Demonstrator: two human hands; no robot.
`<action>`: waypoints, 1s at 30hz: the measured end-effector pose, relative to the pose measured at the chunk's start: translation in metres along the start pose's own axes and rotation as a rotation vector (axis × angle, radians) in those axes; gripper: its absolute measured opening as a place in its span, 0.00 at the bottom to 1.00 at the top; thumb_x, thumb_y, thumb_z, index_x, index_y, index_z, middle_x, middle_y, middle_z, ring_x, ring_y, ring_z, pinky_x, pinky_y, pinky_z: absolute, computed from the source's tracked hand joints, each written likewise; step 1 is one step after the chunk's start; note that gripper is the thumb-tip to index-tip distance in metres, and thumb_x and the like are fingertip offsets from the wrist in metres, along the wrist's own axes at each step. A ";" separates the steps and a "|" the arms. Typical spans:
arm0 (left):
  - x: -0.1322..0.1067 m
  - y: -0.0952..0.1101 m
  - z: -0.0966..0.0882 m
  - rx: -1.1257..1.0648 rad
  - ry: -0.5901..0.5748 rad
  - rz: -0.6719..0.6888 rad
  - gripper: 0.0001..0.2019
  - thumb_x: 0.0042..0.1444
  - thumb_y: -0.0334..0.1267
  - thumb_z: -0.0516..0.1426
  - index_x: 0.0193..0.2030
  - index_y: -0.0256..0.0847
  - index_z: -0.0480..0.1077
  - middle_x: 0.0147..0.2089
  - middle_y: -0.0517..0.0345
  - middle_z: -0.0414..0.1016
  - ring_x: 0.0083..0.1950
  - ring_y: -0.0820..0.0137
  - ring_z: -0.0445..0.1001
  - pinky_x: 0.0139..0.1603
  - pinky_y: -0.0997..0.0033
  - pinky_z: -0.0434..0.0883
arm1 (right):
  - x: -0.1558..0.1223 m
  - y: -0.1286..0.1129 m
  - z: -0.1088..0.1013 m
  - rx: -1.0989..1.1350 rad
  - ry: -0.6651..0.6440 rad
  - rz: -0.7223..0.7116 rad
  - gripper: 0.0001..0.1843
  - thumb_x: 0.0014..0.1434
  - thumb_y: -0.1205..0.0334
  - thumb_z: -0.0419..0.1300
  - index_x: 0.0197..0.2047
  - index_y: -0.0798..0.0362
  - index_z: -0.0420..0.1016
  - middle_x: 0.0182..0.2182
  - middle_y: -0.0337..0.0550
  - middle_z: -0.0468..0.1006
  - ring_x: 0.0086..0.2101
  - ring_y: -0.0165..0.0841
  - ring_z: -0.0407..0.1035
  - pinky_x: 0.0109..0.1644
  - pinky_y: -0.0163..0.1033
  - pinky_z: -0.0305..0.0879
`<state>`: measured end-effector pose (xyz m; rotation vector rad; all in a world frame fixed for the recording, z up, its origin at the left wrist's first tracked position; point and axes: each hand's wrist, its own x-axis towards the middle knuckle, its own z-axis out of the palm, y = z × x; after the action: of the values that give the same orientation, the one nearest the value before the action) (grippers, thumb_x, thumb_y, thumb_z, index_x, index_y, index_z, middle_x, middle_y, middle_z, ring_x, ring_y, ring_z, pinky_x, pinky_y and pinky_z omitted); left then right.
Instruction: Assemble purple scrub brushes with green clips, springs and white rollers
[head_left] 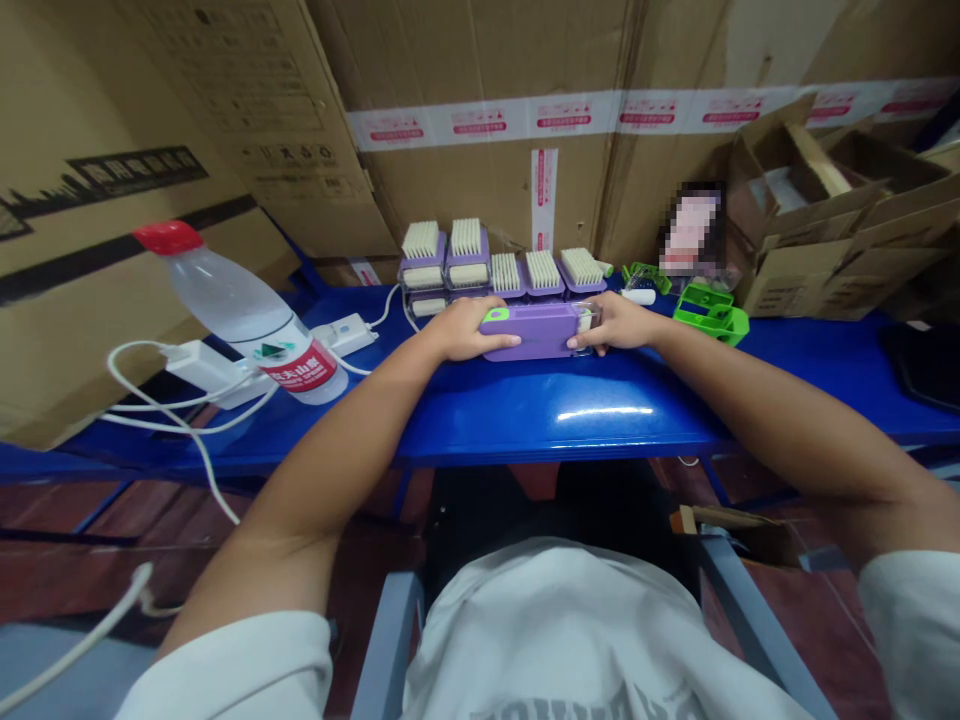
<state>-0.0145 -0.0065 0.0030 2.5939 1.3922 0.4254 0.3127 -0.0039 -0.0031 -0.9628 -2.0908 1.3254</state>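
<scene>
My left hand (469,330) and my right hand (607,324) grip the opposite ends of a flat purple plastic case (534,332) on the blue table (555,410). The case has a lime-green patch near my left thumb and a clear plastic part at the end under my right fingers. Just behind it stands a group of purple brushes with white bristles (480,262). Some are in two stacked rows, and my left hand hides part of the front row.
A water bottle with a red cap (240,305) lies at the left among white chargers and cables (202,365). Green plastic parts (711,315) and a blurred item sit at the right, before open cardboard boxes (817,230). Large cartons stand behind the table.
</scene>
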 end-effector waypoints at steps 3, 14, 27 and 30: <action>0.000 0.000 0.000 0.003 0.001 0.000 0.47 0.64 0.72 0.63 0.76 0.37 0.76 0.75 0.38 0.84 0.75 0.38 0.82 0.78 0.44 0.76 | -0.001 -0.002 0.001 0.004 0.008 0.007 0.32 0.42 0.47 0.91 0.37 0.53 0.78 0.21 0.34 0.78 0.18 0.28 0.70 0.20 0.33 0.66; 0.000 0.000 0.001 -0.003 0.004 0.004 0.47 0.63 0.73 0.62 0.75 0.36 0.77 0.74 0.37 0.84 0.74 0.38 0.83 0.77 0.43 0.77 | -0.001 -0.003 0.001 -0.012 0.010 0.027 0.34 0.40 0.45 0.92 0.34 0.52 0.76 0.19 0.33 0.77 0.17 0.28 0.70 0.19 0.33 0.67; 0.000 0.001 0.000 -0.021 0.002 -0.002 0.45 0.62 0.72 0.62 0.74 0.38 0.78 0.73 0.38 0.85 0.73 0.38 0.83 0.76 0.42 0.77 | -0.001 -0.001 0.000 -0.013 0.014 0.031 0.33 0.41 0.46 0.92 0.34 0.52 0.78 0.20 0.36 0.79 0.17 0.29 0.70 0.19 0.33 0.68; 0.000 0.002 0.000 -0.017 0.000 -0.010 0.46 0.61 0.72 0.62 0.74 0.38 0.78 0.73 0.38 0.85 0.74 0.38 0.83 0.77 0.43 0.77 | -0.001 -0.002 0.000 -0.014 0.017 0.034 0.33 0.40 0.46 0.92 0.33 0.52 0.77 0.19 0.35 0.78 0.17 0.28 0.70 0.20 0.34 0.68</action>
<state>-0.0133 -0.0078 0.0032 2.5724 1.3945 0.4333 0.3127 -0.0055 -0.0014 -1.0165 -2.0823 1.3166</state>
